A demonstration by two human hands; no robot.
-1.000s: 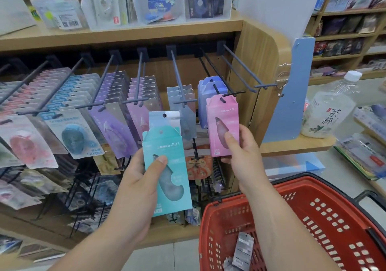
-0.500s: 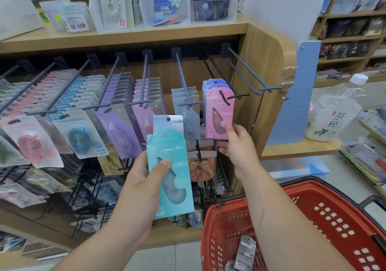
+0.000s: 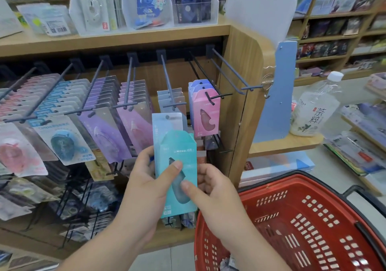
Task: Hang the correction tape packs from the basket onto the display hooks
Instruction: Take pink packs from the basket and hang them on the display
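My left hand grips a teal correction tape pack upright in front of the rack, thumb across its front. My right hand pinches the same pack at its lower right edge, thumb on the front and fingers behind. A pink pack hangs free on a black hook, in front of blue packs. The hook to its right is bare. The red basket sits at lower right, with a grey pack barely showing at its bottom.
Rows of hooks to the left carry pink, blue, purple and grey packs. A wooden shelf above holds clear display boxes. A water bottle stands on the side ledge by a blue panel.
My right hand let go of the pink pack, which now hangs on its hook, and came down to the teal pack. My left hand shifted the teal pack rightward.
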